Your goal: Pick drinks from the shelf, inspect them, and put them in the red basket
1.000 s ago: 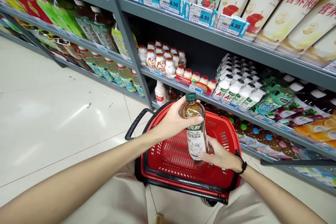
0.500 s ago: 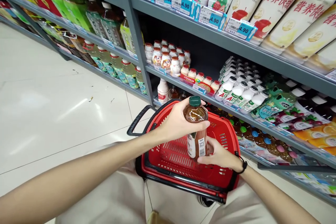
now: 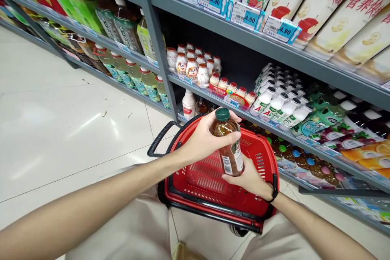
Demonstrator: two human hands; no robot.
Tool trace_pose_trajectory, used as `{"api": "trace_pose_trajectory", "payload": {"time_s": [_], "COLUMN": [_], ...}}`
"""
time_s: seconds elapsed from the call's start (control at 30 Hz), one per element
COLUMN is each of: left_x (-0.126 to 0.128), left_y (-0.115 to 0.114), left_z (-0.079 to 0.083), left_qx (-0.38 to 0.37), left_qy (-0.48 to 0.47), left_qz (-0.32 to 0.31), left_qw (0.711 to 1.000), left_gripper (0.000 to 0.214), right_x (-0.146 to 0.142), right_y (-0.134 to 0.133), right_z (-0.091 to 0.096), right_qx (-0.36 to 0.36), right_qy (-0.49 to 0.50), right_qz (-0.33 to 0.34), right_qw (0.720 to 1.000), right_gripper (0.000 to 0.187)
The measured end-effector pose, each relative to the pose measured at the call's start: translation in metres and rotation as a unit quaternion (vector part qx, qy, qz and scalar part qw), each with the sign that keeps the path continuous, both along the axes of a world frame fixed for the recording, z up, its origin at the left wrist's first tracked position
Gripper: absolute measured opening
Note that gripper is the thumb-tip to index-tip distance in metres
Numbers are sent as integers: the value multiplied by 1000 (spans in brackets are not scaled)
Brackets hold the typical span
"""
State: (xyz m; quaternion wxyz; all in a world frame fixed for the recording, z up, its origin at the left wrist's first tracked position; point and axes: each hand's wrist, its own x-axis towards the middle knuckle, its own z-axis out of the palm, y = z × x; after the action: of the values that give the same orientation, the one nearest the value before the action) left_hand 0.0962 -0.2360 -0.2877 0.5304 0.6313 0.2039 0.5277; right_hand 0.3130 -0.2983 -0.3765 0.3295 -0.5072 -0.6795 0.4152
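Above 1 red bskt point(image 3: 195, 180), 2 hands point(image 3: 204, 136), both on 1 btl point(image 3: 227, 155)

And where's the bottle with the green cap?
In the head view, the bottle is just right of centre, held by the left hand near its top and the right hand near its base, over the red basket.

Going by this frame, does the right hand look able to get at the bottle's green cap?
Probably yes: the green cap is uncovered on top, and the left hand grips the bottle below it. The right hand would first have to leave the bottle's lower part.
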Motion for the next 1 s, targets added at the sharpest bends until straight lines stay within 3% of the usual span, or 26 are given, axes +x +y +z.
{"api": "trace_pose_trajectory", "payload": {"time_s": [0.2,0.37,0.6,0.8,1.0], "left_x": [0,-2,-4,-1,-6], "left_y": [-2,-5,-5,-2,5], "left_z": [0,-4,-4,-7,-6], "left_qx": [23,63,65,36,35], "left_qy": [23,22,36,25,-26], "left_qz": [-6,-41,-42,-49,-58], "left_qw": [999,997,996,998,997], "left_gripper": [43,39,37,41,56], "right_x": [9,9,6,8,10], "right_y": [2,1,-3,-2,-1], "right_z": [-3,-3,-3,-5,9], "right_qx": [17,16,26,32,-12], "right_qy": [-55,-95,-125,-71,72], "right_qz": [-41,-19,-2,39,83], "right_qw": [997,995,992,996,994], "right_gripper": [61,61,59,58,55]}}
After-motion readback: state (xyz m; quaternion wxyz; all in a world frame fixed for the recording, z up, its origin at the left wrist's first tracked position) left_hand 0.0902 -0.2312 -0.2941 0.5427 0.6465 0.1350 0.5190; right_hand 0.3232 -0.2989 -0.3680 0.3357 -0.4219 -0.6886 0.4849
